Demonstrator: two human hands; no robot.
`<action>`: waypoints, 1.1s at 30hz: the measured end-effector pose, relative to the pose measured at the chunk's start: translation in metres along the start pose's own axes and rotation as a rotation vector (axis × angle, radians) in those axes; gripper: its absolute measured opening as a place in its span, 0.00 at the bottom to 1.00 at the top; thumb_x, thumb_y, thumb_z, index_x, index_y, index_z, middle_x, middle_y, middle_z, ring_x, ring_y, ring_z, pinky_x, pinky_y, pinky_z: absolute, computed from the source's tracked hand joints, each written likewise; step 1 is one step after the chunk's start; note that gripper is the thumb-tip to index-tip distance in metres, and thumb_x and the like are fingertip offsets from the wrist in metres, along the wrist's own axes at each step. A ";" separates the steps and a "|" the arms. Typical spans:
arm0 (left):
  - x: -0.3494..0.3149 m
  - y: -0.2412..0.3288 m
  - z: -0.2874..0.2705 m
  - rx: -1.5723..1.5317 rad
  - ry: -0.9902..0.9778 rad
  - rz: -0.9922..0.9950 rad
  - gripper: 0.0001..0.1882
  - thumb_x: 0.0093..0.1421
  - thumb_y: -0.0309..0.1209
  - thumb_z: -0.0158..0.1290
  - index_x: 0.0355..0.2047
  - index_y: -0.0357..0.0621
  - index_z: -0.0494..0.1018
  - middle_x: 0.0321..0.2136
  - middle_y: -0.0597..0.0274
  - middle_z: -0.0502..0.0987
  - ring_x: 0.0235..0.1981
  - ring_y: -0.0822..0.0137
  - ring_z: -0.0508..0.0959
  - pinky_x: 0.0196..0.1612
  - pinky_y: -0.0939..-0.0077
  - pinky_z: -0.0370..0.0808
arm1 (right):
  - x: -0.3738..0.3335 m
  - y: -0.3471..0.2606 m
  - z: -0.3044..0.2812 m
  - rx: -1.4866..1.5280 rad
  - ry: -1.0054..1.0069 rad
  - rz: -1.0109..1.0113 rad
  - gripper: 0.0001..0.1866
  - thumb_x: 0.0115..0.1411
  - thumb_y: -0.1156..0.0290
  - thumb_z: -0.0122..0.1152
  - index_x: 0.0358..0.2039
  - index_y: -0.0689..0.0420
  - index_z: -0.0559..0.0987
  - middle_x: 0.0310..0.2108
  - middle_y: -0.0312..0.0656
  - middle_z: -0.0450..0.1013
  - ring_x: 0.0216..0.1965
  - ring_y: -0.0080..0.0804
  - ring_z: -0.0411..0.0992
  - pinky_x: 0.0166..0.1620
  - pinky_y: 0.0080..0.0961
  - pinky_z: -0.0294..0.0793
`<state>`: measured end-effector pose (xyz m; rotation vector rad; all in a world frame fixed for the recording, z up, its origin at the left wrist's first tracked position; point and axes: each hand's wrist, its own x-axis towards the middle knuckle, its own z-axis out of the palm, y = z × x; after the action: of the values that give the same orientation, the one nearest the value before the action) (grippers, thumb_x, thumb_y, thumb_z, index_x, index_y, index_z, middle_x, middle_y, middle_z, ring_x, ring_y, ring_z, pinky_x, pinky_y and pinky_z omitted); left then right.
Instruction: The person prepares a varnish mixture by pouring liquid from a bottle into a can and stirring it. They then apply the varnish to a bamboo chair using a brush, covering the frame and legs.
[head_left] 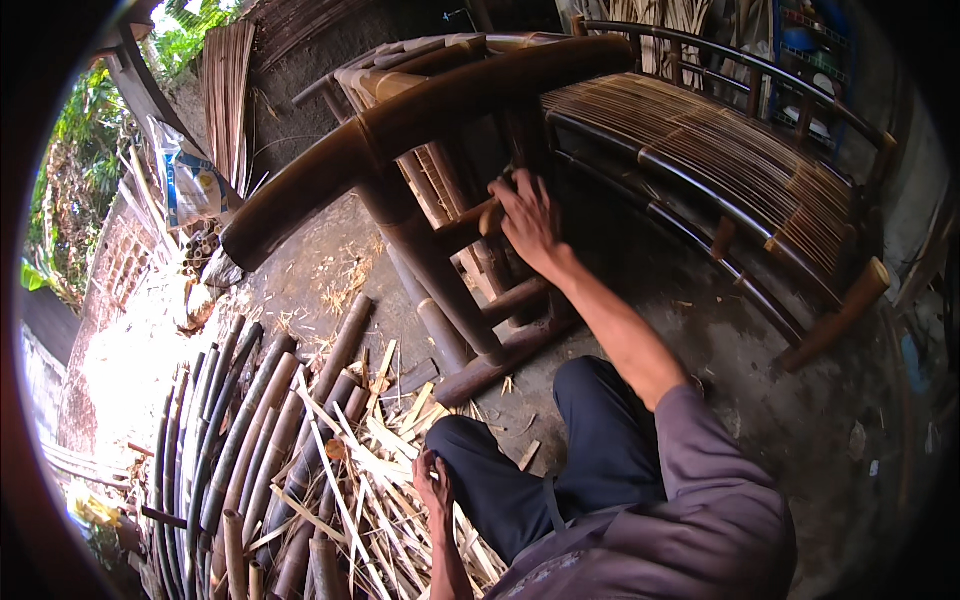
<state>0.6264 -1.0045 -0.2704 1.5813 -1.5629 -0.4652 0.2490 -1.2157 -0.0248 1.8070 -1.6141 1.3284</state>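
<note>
My right hand reaches forward to a dark brown bamboo frame, its fingers bent around a short bamboo crosspiece next to an upright post. Part of that grip is hidden behind the hand. The frame has a thick, curved top rail, slanting posts and a heavy foot rail on the floor. Beside my left knee, my left hand rests low with its fingers curled in. Whether anything small lies inside those fingers is hidden.
Bamboo poles and split strips lie heaped at my left. A slatted bamboo bench stands at the right, its leg end jutting out. Shavings litter the concrete floor. A printed sack hangs at the far left.
</note>
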 end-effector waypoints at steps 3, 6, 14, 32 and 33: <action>0.010 0.028 0.003 0.115 0.073 0.113 0.12 0.59 0.25 0.53 0.44 0.36 0.72 0.38 0.47 0.73 0.43 0.48 0.74 0.49 0.59 0.70 | 0.023 -0.013 0.013 -0.214 -0.220 0.032 0.17 0.52 0.80 0.54 0.43 0.55 0.77 0.43 0.51 0.67 0.47 0.52 0.67 0.42 0.46 0.74; 0.011 0.034 0.010 0.126 0.098 0.137 0.13 0.59 0.26 0.53 0.45 0.37 0.71 0.40 0.46 0.73 0.45 0.48 0.73 0.50 0.58 0.69 | 0.051 -0.001 0.008 -0.043 -0.082 0.066 0.19 0.54 0.76 0.55 0.48 0.54 0.74 0.49 0.54 0.64 0.51 0.57 0.65 0.51 0.50 0.68; 0.081 0.089 0.016 0.027 0.064 0.317 0.14 0.61 0.30 0.54 0.46 0.36 0.72 0.41 0.46 0.75 0.43 0.49 0.75 0.49 0.61 0.70 | -0.038 0.014 0.024 0.620 0.425 0.300 0.07 0.65 0.69 0.54 0.43 0.52 0.77 0.44 0.40 0.72 0.43 0.36 0.73 0.48 0.27 0.72; -0.086 -0.049 -0.058 0.255 0.048 -0.028 0.11 0.60 0.30 0.54 0.40 0.36 0.75 0.35 0.49 0.75 0.37 0.52 0.75 0.42 0.63 0.71 | -0.105 0.000 0.140 2.544 0.475 1.230 0.15 0.67 0.67 0.52 0.49 0.62 0.74 0.47 0.45 0.76 0.47 0.35 0.76 0.53 0.31 0.79; -0.099 -0.062 -0.062 0.319 0.019 -0.022 0.11 0.60 0.30 0.54 0.40 0.36 0.75 0.35 0.49 0.75 0.37 0.52 0.75 0.43 0.63 0.71 | -0.109 -0.017 0.137 2.562 0.511 1.311 0.15 0.67 0.68 0.51 0.50 0.62 0.74 0.47 0.45 0.76 0.47 0.35 0.76 0.53 0.31 0.79</action>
<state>0.6981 -0.9007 -0.3108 1.8375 -1.6682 -0.2179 0.3299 -1.2575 -0.1754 0.2364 -0.2158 -1.6971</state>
